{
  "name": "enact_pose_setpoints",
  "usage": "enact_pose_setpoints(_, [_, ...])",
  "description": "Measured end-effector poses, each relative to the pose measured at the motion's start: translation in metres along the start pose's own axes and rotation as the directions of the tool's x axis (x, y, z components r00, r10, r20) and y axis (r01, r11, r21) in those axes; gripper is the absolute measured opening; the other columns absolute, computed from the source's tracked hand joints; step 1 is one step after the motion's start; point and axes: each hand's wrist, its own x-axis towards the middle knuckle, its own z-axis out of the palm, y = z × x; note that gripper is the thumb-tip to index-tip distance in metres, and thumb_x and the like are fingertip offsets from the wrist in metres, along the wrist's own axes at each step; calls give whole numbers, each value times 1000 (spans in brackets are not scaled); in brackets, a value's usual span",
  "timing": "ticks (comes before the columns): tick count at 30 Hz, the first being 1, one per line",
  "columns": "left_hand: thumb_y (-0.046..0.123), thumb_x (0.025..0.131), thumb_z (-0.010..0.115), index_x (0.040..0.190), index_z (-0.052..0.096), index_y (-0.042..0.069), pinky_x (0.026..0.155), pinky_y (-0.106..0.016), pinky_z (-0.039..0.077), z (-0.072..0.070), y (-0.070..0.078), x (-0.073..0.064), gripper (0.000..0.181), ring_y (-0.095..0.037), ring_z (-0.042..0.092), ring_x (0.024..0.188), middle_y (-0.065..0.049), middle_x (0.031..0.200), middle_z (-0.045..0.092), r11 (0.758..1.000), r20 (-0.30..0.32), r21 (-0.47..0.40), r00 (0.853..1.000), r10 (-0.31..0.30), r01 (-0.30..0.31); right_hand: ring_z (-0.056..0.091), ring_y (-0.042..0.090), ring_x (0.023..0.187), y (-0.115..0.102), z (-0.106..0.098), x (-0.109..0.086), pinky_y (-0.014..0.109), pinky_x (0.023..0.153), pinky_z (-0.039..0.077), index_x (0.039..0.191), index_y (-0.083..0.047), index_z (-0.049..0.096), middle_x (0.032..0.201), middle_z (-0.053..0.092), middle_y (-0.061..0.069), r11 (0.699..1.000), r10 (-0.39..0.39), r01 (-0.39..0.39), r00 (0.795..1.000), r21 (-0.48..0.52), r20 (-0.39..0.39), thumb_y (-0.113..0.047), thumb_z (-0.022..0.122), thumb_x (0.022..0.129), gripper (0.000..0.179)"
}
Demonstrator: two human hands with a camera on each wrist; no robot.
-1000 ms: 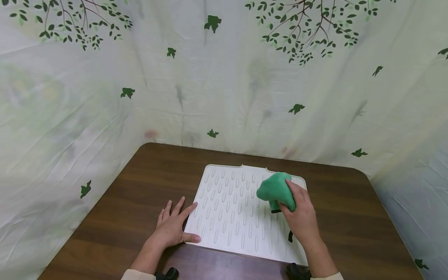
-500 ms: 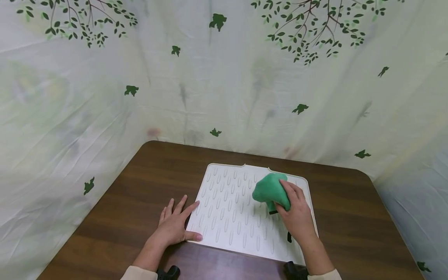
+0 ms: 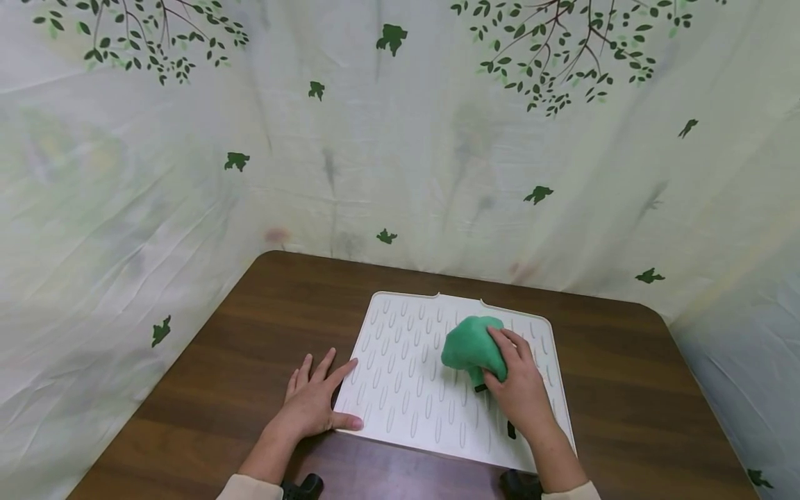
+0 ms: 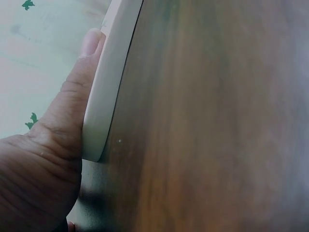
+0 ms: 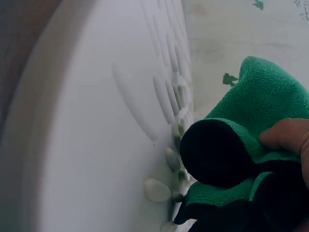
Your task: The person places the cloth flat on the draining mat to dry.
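Note:
A white draining board (image 3: 387, 389) with rows of raised oval ridges lies on the brown table. My right hand (image 3: 519, 392) grips a bunched green cloth (image 3: 471, 347) over the board's right half. In the right wrist view, the cloth (image 5: 265, 96) is fuzzy with dark edging, folded under the fingers and close to the ridges. My left hand (image 3: 309, 410) is spread at the board's near left corner, its fingers straight. Its thumb lies on the board's rim, which the left wrist view shows as a thick pale edge (image 4: 108, 92). The cloth's underside is hidden in the head view.
The wood-grain table (image 3: 294, 298) reaches past the board on both sides and behind it. A pale curtain (image 3: 425, 173) printed with leaves and branches hangs around the table's back and sides. Black wrist gear (image 3: 306, 486) shows near the sleeves.
My right hand has moved left and slightly toward me with the green cloth, over the board. My left hand stays at the board's corner. The head view has shifted a little.

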Motion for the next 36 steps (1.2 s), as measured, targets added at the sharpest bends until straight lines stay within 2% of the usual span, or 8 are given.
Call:
enact_pose_setpoints(14, [68,58,86,158,36,37,121,-71,2,1,0,-2,117,-53,-4,155,-12,173,12,1000,-10,-16,1000,3,-3,55,46,129,-4,10,1,63,94,52,151,-17,48,154,40,14,1000,2,-2,1000,6,9,-4,80,83,76])
enact_pose_setpoints(21, [68,57,86,158,36,36,121,-70,1,1,0,-1,118,-53,-4,155,-12,173,12,1000,-14,-15,1000,3,-3,56,44,129,-6,16,1,61,97,52,149,-15,51,153,42,15,1000,-21,21,1000,8,-9,-9,82,84,72])
enact_pose_setpoints(36, [67,58,87,158,37,35,121,-71,2,-2,3,-2,117,-53,-4,155,-12,173,12,1000,-8,-26,1000,2,-2,53,44,134,-13,24,-2,59,102,51,143,-14,57,152,46,18,998,-54,54,998,-12,19,-13,83,84,65])
